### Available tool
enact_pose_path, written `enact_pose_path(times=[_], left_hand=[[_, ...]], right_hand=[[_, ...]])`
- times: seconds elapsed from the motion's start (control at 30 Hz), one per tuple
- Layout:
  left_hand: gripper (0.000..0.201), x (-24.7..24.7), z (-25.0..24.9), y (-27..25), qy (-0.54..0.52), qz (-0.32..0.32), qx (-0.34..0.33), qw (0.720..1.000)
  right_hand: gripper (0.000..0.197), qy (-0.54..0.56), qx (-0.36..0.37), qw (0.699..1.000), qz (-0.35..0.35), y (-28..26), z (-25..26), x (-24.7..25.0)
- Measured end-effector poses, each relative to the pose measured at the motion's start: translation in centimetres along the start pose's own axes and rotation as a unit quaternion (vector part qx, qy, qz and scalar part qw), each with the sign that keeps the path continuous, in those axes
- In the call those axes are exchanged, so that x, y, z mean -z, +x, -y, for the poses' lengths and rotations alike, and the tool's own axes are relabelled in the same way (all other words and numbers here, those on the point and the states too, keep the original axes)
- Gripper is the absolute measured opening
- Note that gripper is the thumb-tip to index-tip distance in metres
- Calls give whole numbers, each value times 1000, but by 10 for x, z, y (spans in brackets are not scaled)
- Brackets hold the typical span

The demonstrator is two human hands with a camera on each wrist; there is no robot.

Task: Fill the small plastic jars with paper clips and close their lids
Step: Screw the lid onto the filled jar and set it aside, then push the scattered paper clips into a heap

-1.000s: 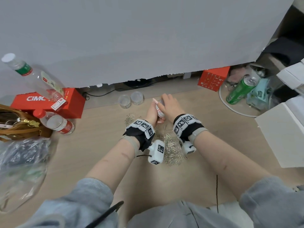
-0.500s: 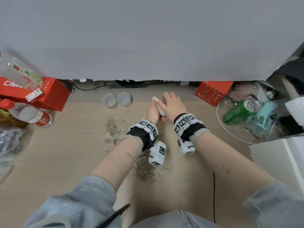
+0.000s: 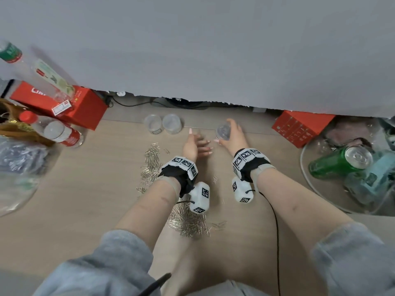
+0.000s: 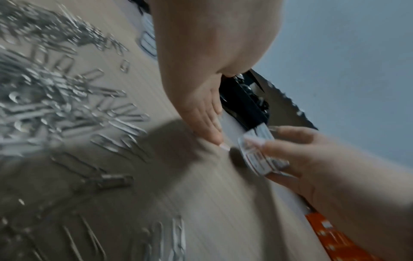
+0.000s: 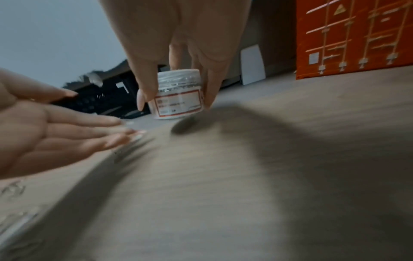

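My right hand (image 3: 229, 135) grips a small clear plastic jar (image 3: 223, 131) with its lid on and a red-edged label (image 5: 178, 104), thumb and fingers around its sides, just above the wooden floor. My left hand (image 3: 197, 146) lies open beside it, fingers straight, palm turned toward the jar, holding nothing. Two more small jars (image 3: 152, 123) (image 3: 172, 122) stand near the wall at the back. Loose silver paper clips (image 3: 151, 167) lie left of my left wrist, and a bigger heap (image 3: 188, 223) sits under my left forearm.
A red box (image 3: 62, 103) with water bottles (image 3: 62, 133) stands at the left, and a plastic bag (image 3: 17, 167) beside it. Another red box (image 3: 299, 127) stands right of the held jar. A green can (image 3: 339, 161) lies in a clear tray (image 3: 307, 189) at the right.
Both hands were together on the jar. The left hand has let go and opened, and the right hand has carried the jar a little right and toward the wall.
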State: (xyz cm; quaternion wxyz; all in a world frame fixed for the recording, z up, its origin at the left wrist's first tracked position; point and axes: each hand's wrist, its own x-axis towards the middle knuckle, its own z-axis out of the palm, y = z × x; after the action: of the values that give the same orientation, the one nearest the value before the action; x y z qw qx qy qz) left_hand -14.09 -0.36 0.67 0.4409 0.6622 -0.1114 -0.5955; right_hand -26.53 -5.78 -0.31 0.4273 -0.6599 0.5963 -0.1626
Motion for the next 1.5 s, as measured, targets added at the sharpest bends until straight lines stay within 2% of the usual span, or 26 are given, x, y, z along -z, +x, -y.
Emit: enact_pose_path(times=[0.1, 0.2, 0.33, 0.4, 0.47, 0.53, 0.63, 0.7, 0.77, 1.0, 1.1, 1.2, 1.33, 1.43, 1.5], left_hand=[[51, 14, -3, 7, -44, -11, -7, 999], [46, 25, -8, 13, -69, -30, -23, 997], [42, 39, -9, 22, -72, -44, -40, 996], [40, 42, -9, 27, -64, -62, -53, 995], [36, 42, -6, 32, -27, -77, -82, 993], [35, 43, -1, 34, 18, -90, -109, 990], [39, 45, 1, 36, 79, -57, -122, 988], [41, 47, 2, 34, 97, -23, -115, 988], [41, 52, 5, 34, 113, -3, -116, 987], [41, 90, 9, 26, 132, -6, -167, 977], [39, 113, 9, 29, 170, -46, -185, 967], [38, 139, 5, 29, 189, -65, -196, 960], [38, 168, 6, 32, 247, -29, -207, 946], [39, 181, 9, 39, 284, 8, -189, 940], [38, 185, 10, 40, 352, 32, -193, 915]], right_hand=[[77, -4, 11, 1000, 3, 8, -5, -13], [72, -17, 35, 999, 1, 16, -7, -21], [75, -210, 73, 973, -66, 22, -4, -28], [69, -203, 121, 968, -79, 17, 1, -31], [52, -183, 195, 962, -56, 9, 6, -38], [43, -158, 239, 958, 5, 3, 6, -48], [49, -177, 201, 957, 109, -5, -3, -63], [55, -242, 161, 945, 151, -10, -11, -69], [55, -276, 158, 929, 191, -16, -16, -73], [52, -310, 190, 896, 253, -43, -11, -75], [50, -296, 198, 898, 259, -59, -4, -76], [47, -269, 189, 916, 228, -76, 2, -86], [49, -248, 151, 947, 140, -87, 7, -104], [53, -245, 106, 956, 122, -92, 11, -113], [56, -246, 76, 959, 120, -95, 12, -116]])
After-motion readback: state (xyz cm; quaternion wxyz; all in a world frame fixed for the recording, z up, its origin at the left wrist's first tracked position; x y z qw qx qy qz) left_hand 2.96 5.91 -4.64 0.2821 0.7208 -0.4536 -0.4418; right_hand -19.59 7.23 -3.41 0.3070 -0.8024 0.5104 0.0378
